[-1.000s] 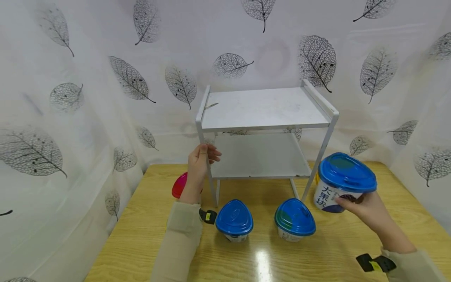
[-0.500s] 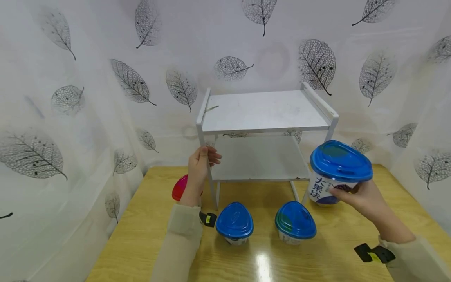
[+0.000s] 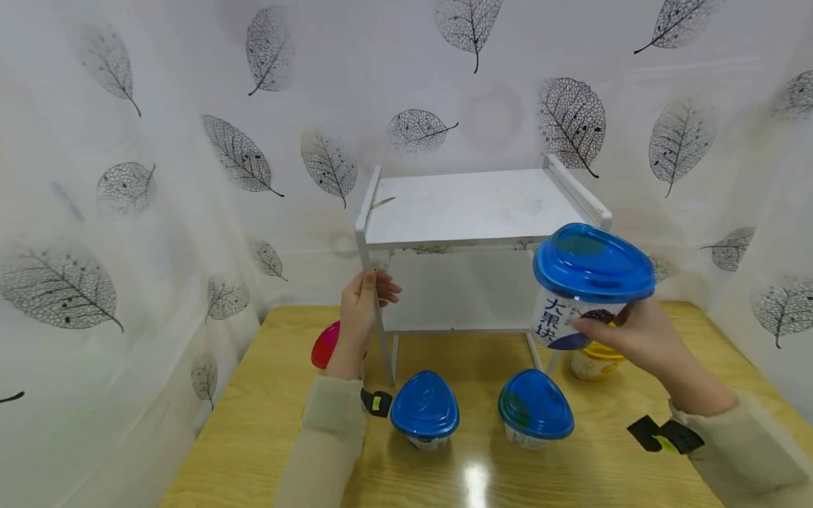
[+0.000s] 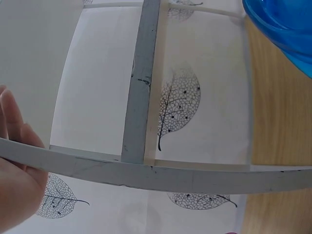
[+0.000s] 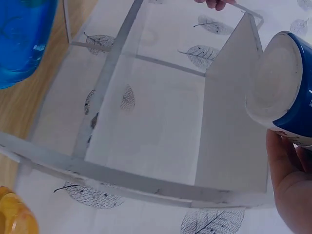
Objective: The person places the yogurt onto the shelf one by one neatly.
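Observation:
My right hand (image 3: 651, 342) grips a white yogurt tub (image 3: 559, 321) with a blue triangular lid, thumb on its printed front. It is raised in front of the right side of a white two-tier shelf rack (image 3: 470, 208), and the right wrist view shows the tub's pale base (image 5: 275, 80). My left hand (image 3: 362, 321) holds the rack's left front post, its fingers lying around the post (image 4: 92, 163) in the left wrist view. Both shelf boards, upper and lower (image 3: 460, 293), bear nothing.
Two more blue-lidded tubs, left (image 3: 424, 406) and right (image 3: 536, 406), stand on the wooden table (image 3: 241, 423) before the rack. A yellow tub (image 3: 593, 363) stands behind my right hand. A red-lidded tub (image 3: 325, 344) is partly behind my left forearm. A leaf-print curtain (image 3: 483, 106) hangs behind.
My right hand has carried the tub up and left toward the rack, overlapping its right post and uncovering the yellow tub. My left hand stays at the left post.

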`<state>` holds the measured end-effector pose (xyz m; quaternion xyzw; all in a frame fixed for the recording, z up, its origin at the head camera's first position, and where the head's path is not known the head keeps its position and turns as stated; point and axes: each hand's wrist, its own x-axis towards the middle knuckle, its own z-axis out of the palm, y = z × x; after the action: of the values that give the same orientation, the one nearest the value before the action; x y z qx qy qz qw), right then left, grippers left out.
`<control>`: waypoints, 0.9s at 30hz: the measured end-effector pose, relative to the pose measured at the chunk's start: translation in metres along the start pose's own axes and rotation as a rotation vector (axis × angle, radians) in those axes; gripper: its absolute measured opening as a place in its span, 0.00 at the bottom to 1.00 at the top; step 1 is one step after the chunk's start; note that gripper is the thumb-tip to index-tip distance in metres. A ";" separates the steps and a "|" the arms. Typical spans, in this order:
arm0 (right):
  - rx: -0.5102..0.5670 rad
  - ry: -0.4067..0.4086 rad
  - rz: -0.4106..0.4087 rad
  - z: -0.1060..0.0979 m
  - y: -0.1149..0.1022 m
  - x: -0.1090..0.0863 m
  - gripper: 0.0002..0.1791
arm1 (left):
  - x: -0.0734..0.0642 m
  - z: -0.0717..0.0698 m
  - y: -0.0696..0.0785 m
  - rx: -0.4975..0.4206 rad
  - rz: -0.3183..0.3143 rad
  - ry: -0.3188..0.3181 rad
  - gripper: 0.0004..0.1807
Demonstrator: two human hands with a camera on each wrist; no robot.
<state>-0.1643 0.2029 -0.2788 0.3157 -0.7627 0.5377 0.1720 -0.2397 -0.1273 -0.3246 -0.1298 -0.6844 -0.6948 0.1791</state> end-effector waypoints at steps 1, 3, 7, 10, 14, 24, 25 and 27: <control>-0.007 -0.004 0.002 0.001 -0.003 0.003 0.37 | 0.000 0.000 0.000 0.002 0.002 0.001 0.21; -0.008 -0.006 0.000 0.004 -0.008 0.009 0.38 | -0.001 0.000 0.000 -0.002 0.002 0.002 0.22; 0.041 0.006 -0.022 0.009 -0.018 0.023 0.38 | -0.002 -0.001 -0.001 -0.003 0.007 -0.002 0.21; 0.031 0.016 -0.023 0.013 -0.026 0.034 0.37 | -0.001 -0.001 0.000 0.005 0.010 0.000 0.21; -0.026 0.021 0.005 0.017 -0.035 0.051 0.36 | 0.000 -0.001 -0.001 0.009 0.020 0.003 0.21; -0.020 0.024 -0.029 0.030 -0.047 0.091 0.34 | 0.001 0.001 -0.002 0.033 0.005 0.024 0.24; -0.015 0.024 -0.024 0.032 -0.047 0.094 0.34 | 0.001 0.001 -0.002 0.033 0.004 0.027 0.23; -0.008 0.022 -0.011 0.035 -0.047 0.100 0.34 | 0.001 0.001 -0.002 0.028 0.001 0.027 0.23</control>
<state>-0.2046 0.1305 -0.1983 0.3134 -0.7611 0.5371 0.1845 -0.2413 -0.1261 -0.3266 -0.1180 -0.6915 -0.6867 0.1904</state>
